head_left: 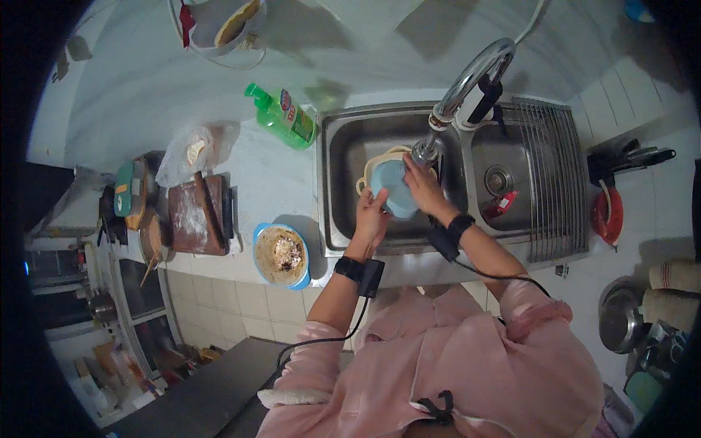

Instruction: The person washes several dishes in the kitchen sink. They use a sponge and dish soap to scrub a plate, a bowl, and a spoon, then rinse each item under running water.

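Over the large basin of a stainless steel sink, a light-blue dish is held between my two hands. My left hand grips its lower left edge, with the thumb on the near face. At the upper right edge, my right hand has its fingers on the dish, close under the faucet spout. Behind the dish a cream-coloured container with a looped handle shows in part; the rest of it is hidden. Whether water is running is hard to tell.
A green pump bottle stands left of the sink. Nearer is a soiled blue-rimmed bowl; further left lies a wooden board with a rolling pin. A red packet sits in the small basin, beside a roll-up metal rack.
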